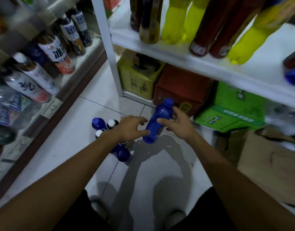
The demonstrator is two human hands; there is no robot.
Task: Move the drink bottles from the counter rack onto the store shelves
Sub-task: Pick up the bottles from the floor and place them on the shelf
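Head — one held bottle [161,112]; others [97,122] — perhaps five.

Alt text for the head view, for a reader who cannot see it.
The right hand grips a blue bottle above the tiled floor while the left hand touches its lower end. More bottles stand on the floor beneath, and a white shelf ahead carries yellow and dark bottles above cardboard boxes.

View: I had a single wide-angle camera, worn on the head.
Facing: it looked forward and steeply down at the tiled floor [63,155].
Nearness: close behind the left hand [131,129] and right hand [178,124], mid-frame; the white shelf [160,52] sat upper right.
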